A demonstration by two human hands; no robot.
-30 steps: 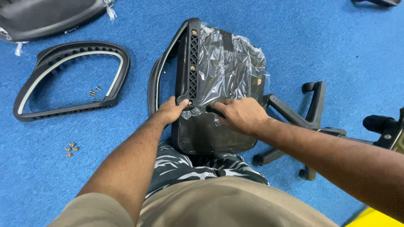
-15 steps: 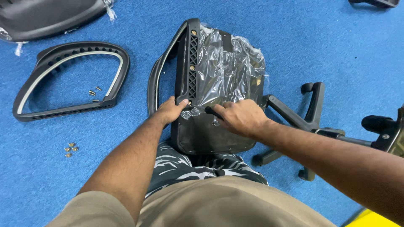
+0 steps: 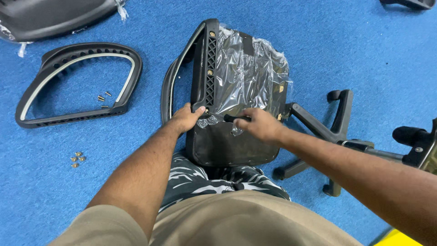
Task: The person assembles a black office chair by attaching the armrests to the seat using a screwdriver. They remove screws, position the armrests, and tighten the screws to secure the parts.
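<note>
While seat [image 3: 227, 146] steady, right hand [image 3: 258, 124] further left.

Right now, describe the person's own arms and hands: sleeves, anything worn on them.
Both forearms are bare: no sleeves reach them, and no gloves. The left hand and right hand show no rings, and no watch or band shows on either wrist. Fingers are uncovered. Nearer the camera, a tan shirt covers the body, above camouflage-patterned trousers.

- Bright, even light from overhead falls across the blue floor [image 3: 355, 50]; shadows are faint and soft.
- Sharp glare streaks the clear plastic wrap [image 3: 248, 73].
- Focus is crisp at centre; the near forearms bulge toward the lower edge.
</note>
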